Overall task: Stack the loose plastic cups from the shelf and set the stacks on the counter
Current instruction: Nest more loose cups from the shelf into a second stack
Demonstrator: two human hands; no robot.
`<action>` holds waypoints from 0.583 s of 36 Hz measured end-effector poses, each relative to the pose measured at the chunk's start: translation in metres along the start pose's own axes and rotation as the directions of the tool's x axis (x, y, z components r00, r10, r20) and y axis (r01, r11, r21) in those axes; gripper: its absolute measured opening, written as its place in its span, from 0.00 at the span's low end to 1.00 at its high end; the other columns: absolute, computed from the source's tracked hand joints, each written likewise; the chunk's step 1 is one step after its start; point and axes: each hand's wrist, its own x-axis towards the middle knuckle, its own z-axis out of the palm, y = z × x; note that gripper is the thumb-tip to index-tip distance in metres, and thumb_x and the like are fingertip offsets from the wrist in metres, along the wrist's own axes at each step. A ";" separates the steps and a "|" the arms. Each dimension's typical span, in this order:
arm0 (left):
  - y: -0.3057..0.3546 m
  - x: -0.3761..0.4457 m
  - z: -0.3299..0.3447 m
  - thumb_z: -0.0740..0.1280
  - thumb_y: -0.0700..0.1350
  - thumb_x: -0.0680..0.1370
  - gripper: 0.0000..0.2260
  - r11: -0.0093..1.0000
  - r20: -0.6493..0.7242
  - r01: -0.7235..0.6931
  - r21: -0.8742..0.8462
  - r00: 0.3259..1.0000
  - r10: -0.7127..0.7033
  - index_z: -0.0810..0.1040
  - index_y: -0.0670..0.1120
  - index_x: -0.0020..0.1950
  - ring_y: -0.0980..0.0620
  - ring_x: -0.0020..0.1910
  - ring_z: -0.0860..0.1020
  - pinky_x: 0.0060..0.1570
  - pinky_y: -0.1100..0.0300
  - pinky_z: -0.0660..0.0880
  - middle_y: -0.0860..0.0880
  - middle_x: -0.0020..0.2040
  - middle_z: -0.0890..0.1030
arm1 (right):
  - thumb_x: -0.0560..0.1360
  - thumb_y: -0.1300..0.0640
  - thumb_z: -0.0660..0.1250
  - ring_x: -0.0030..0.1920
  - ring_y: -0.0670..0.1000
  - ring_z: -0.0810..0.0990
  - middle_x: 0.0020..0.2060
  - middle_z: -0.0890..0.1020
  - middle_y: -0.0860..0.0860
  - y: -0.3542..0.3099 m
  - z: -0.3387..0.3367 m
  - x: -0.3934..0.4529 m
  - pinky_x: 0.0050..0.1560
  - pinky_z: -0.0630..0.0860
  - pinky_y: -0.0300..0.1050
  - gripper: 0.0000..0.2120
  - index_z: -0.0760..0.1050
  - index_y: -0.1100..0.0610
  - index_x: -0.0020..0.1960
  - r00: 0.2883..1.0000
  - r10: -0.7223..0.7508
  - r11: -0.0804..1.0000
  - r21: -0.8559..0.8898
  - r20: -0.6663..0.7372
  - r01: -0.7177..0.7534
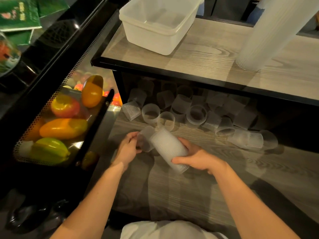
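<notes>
My right hand [198, 159] grips a short stack of translucent ribbed cups [170, 149], held tilted over the lower wooden shelf [224, 169]. A single clear cup [145, 140] sits in the grip of my left hand [128, 148], its side touching the upper end of the stack. Several loose cups [196, 114] lie scattered and tipped further back on the shelf, partly in shadow under the counter [198, 54]. On that counter, at the right, stands a tall stack of cups [265, 35].
An empty translucent plastic tub [158, 26] sits on the counter at the left. A black mesh basket [57, 121] of plastic fruit stands left of the shelf. The counter's black front edge [172, 75] overhangs the loose cups.
</notes>
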 end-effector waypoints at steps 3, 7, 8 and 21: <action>-0.002 -0.002 0.004 0.60 0.51 0.83 0.14 0.955 0.147 0.073 -0.286 0.989 -0.032 0.76 0.50 0.66 0.47 0.60 0.80 0.59 0.49 0.78 0.46 0.62 0.80 | 0.72 0.51 0.76 0.62 0.42 0.73 0.64 0.72 0.40 -0.002 -0.004 -0.002 0.54 0.70 0.32 0.41 0.58 0.39 0.78 0.999 0.009 1.000 0.008 0.052 -0.009; -0.003 -0.003 0.017 0.64 0.51 0.81 0.18 0.903 0.242 0.157 -0.400 0.968 -0.061 0.73 0.47 0.69 0.45 0.62 0.79 0.58 0.46 0.77 0.45 0.63 0.80 | 0.72 0.49 0.77 0.62 0.41 0.73 0.65 0.73 0.40 0.000 -0.005 0.000 0.55 0.71 0.35 0.41 0.58 0.38 0.78 0.995 0.007 1.000 0.007 0.103 -0.008; -0.003 -0.003 0.022 0.65 0.50 0.81 0.17 0.892 0.249 0.180 -0.415 0.965 -0.079 0.73 0.46 0.68 0.44 0.61 0.79 0.56 0.46 0.78 0.44 0.63 0.80 | 0.71 0.49 0.77 0.62 0.41 0.73 0.65 0.73 0.41 0.000 -0.004 0.001 0.56 0.72 0.36 0.42 0.58 0.39 0.78 0.993 0.008 1.000 0.007 0.114 -0.009; -0.009 0.011 0.055 0.62 0.38 0.81 0.15 0.966 0.155 -0.133 0.222 0.983 0.100 0.73 0.54 0.65 0.52 0.63 0.76 0.67 0.51 0.72 0.50 0.62 0.78 | 0.71 0.56 0.73 0.61 0.57 0.80 0.64 0.79 0.53 0.041 0.000 0.000 0.62 0.76 0.62 0.36 0.63 0.41 0.75 0.993 0.122 0.730 0.678 -0.006 -0.086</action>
